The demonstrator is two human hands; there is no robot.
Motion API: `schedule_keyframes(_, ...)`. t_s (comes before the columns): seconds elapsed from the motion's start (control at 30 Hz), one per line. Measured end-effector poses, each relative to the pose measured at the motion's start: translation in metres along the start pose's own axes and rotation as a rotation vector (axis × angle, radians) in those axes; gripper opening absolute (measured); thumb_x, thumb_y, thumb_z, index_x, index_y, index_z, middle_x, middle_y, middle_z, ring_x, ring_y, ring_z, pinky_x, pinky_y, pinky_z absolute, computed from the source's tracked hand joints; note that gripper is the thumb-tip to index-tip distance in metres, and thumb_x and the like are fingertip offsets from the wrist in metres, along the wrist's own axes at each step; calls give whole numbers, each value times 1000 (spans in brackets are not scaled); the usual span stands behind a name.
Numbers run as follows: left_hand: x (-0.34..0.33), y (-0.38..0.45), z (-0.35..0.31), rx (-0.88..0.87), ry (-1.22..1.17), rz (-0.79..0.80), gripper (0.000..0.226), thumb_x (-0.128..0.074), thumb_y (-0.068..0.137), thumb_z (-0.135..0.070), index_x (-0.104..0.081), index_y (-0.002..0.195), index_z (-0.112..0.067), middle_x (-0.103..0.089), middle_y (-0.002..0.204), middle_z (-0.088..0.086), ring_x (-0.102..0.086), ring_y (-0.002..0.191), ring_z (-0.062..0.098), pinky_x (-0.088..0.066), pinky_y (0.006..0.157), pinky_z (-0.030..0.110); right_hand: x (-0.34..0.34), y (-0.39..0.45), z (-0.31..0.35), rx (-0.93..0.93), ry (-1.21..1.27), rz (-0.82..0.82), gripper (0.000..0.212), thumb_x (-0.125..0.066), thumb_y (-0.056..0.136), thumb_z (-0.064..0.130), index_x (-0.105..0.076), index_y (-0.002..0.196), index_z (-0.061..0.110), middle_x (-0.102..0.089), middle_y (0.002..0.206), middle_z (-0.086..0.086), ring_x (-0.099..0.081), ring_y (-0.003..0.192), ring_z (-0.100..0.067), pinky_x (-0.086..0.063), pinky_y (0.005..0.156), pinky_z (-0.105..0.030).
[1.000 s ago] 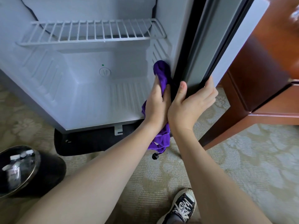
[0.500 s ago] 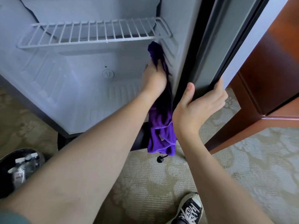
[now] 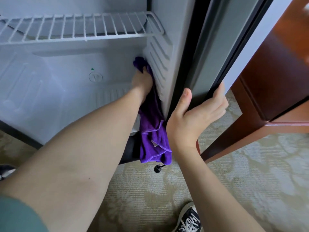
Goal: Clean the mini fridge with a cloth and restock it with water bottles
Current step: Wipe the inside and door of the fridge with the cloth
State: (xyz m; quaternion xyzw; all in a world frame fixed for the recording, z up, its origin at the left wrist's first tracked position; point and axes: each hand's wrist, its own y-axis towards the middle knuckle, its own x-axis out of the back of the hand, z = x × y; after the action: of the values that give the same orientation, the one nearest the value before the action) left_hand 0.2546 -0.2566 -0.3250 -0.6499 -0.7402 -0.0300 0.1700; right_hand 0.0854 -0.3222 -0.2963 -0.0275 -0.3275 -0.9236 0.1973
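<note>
Bottom right of frame: black-and-white sneaker point(image 3: 188, 219) planted on the patterned carpet point(image 3: 250, 173), so the person is probably crouched or bent low to reach in.

Right hand point(image 3: 195, 114), centre right: grip wrapped on the lower edge of the fridge door point(image 3: 215, 52), thumb up on the inner face, fingers round the outer edge. Likely bracing it open so it can't swing back onto the working arm.

Just left of that wrist, the slack end of the purple cloth point(image 3: 153, 141) hangs past the fridge's front lip, over the black base, nearly down to the carpet. Only the top part is in use; the rest dangles. A small black knob point(image 3: 157, 169) sits on the carpet right below it, can't tell what it is.

Left hand point(image 3: 142, 81), centre frame, reaches deep into the mini fridge point(image 3: 50, 97), grip bunched round the top of the cloth and pushing it against the ribbed right inner wall point(image 3: 158, 64), below the white wire shelf point(image 3: 80, 27). Flat pressure on the ribs fits a wiping pass.

Back wall, centre left: round dial with a green dot above it.

Wooden cabinet point(image 3: 275, 72), upper right, behind the door.

Judgement: cleaning step in progress. No water bottles visible in this frame; interior is bare, restock not started.
</note>
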Motion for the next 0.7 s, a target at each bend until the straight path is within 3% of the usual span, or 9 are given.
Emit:
schedule_keyframes(0.07,-4,6,13,40,-14,10,53,-27,110,-37,-25,158,-15,-41,156,10,-41,141,29,-29,118,35,1,-1,-1,3,10,5,63,-62,92,24,-38,141,-8,-49,125,-20,-40,111,-25,-24,103,-19)
schedule_keyframes(0.2,-7,5,30,64,45,82,52,-28,109,-37,-27,157,-16,-47,151,12,-46,136,30,-34,115,39,-1,-4,-3,35,-5,-2,63,-60,93,27,-37,140,-7,-50,126,-21,-42,112,-29,-35,101,-40)
schedule_keyframes(0.37,-2,-9,37,68,29,106,54,-32,107,-41,-40,150,-11,-54,143,15,-53,129,31,-39,113,44,-2,-9,-5,55,-16,-11,61,-58,94,30,-31,141,1,-48,126,-21,-40,112,-27,-34,102,-37)
schedule_keyframes(0.53,-1,-34,58,44,83,104,76,-27,86,-65,-51,141,-20,-65,128,12,-61,118,33,-45,107,48,1,-10,1,11,-5,-13,64,-59,93,29,-38,139,-10,-49,124,-24,-40,109,-27,-33,99,-36)
schedule_keyframes(0.7,7,-91,56,17,109,161,56,-23,104,-51,-45,145,-19,-63,130,14,-58,122,33,-42,107,45,2,-11,5,0,-13,-24,64,-60,93,27,-39,138,-12,-50,122,-24,-39,106,-27,-35,98,-40)
